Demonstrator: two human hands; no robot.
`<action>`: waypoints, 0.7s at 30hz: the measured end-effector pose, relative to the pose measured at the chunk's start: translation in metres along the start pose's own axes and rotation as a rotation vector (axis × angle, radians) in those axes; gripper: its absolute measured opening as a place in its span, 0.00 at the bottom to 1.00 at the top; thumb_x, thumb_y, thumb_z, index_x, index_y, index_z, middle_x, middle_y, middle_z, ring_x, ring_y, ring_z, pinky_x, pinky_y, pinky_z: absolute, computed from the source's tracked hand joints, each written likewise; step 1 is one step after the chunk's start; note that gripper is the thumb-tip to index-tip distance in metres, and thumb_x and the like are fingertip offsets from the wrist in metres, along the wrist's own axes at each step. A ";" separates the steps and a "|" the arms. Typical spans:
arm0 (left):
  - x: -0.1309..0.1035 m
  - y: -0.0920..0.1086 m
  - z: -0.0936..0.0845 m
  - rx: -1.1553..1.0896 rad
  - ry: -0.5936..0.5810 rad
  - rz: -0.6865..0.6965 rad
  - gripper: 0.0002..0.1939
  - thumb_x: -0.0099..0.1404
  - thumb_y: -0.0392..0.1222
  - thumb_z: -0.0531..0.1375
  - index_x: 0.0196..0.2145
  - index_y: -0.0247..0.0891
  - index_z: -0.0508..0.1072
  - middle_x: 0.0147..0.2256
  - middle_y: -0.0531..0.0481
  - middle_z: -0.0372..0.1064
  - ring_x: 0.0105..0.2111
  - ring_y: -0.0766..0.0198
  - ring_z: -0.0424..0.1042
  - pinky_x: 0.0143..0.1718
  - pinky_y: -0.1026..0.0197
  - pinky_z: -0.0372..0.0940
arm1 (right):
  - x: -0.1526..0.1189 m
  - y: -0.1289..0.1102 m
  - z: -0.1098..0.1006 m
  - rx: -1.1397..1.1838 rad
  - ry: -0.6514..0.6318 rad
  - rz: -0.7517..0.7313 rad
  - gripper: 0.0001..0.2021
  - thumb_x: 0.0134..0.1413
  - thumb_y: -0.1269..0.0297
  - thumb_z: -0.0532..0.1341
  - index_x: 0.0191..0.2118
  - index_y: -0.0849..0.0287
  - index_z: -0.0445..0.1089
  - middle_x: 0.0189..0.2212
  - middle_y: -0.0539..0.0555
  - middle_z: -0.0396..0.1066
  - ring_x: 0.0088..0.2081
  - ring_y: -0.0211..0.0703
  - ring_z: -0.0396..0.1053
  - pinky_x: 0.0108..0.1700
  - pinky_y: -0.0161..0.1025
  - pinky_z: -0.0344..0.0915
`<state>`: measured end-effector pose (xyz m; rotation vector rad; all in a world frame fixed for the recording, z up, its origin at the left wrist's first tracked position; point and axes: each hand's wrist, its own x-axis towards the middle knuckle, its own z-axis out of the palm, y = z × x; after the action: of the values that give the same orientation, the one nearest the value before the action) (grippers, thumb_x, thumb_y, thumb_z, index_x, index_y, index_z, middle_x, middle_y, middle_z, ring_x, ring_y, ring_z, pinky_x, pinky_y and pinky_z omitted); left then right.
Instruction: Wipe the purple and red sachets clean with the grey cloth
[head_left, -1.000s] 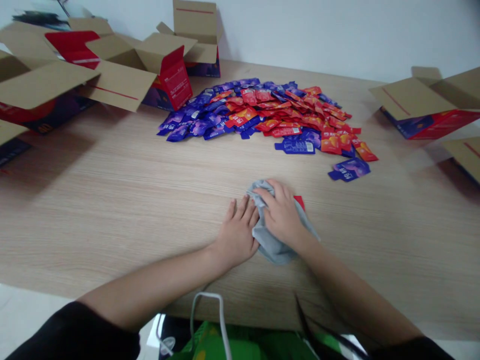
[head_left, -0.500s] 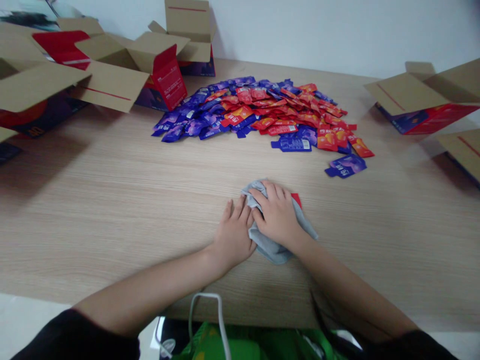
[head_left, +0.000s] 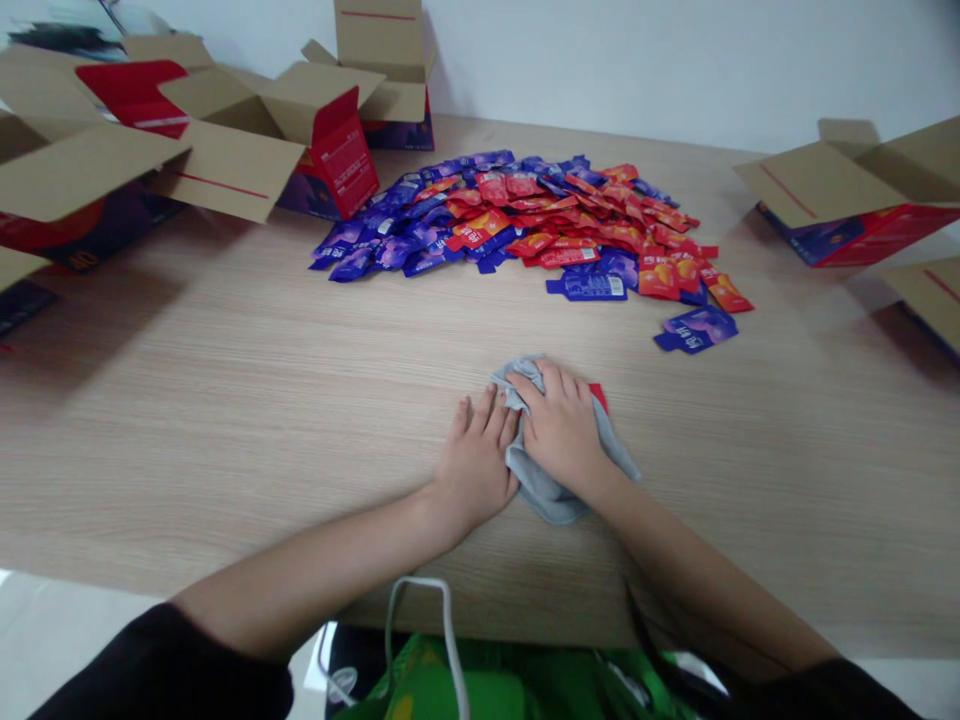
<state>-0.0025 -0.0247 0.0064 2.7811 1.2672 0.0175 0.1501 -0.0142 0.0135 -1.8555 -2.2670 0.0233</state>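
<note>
A crumpled grey cloth (head_left: 551, 492) lies on the wooden table (head_left: 262, 400), near its front edge. My right hand (head_left: 564, 425) is on top of the cloth, fingers curved round it. Flat beside it, at the cloth's left edge, rests my left hand (head_left: 478, 455) with its fingers somewhat spread. The corner of a red packet (head_left: 600, 397) sticks out from under the cloth, right of my right fingers; the rest of it is hidden. Further back is a wide heap of red sachets (head_left: 551, 205) and purple sachets (head_left: 394, 252). One purple sachet (head_left: 697, 330) lies apart, at the heap's right front.
Open cardboard boxes stand at the left (head_left: 82, 175), back left (head_left: 337, 160) and back (head_left: 394, 100). Two more are at the right (head_left: 840, 200) and far right edge (head_left: 934, 300). A white cable (head_left: 448, 630) hangs at the table's front edge, over green fabric (head_left: 487, 690).
My right thumb has drawn in closer to the hand. The whole view has shifted slightly, and both hands stay at the cloth.
</note>
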 end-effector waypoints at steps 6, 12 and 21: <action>0.001 0.000 0.002 0.010 0.014 -0.004 0.32 0.70 0.51 0.47 0.65 0.27 0.60 0.66 0.34 0.52 0.68 0.41 0.46 0.63 0.36 0.48 | -0.002 0.005 0.004 -0.016 0.019 0.011 0.25 0.58 0.69 0.54 0.60 0.52 0.65 0.61 0.63 0.58 0.57 0.57 0.57 0.55 0.53 0.53; 0.001 0.000 0.002 0.014 0.004 -0.009 0.32 0.69 0.50 0.49 0.65 0.27 0.60 0.67 0.33 0.50 0.68 0.41 0.45 0.64 0.37 0.48 | -0.003 0.006 0.004 -0.023 0.031 0.006 0.24 0.58 0.69 0.53 0.60 0.52 0.66 0.60 0.63 0.58 0.57 0.57 0.57 0.55 0.52 0.53; 0.001 0.000 0.002 0.017 -0.007 -0.008 0.33 0.67 0.48 0.51 0.65 0.28 0.59 0.68 0.36 0.49 0.68 0.42 0.45 0.64 0.36 0.47 | -0.004 0.009 0.004 -0.031 0.042 0.022 0.25 0.56 0.69 0.55 0.60 0.53 0.66 0.60 0.63 0.59 0.56 0.58 0.58 0.54 0.53 0.54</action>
<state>-0.0022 -0.0239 0.0046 2.7875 1.2830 -0.0027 0.1584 -0.0160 0.0073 -1.8785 -2.2314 -0.0470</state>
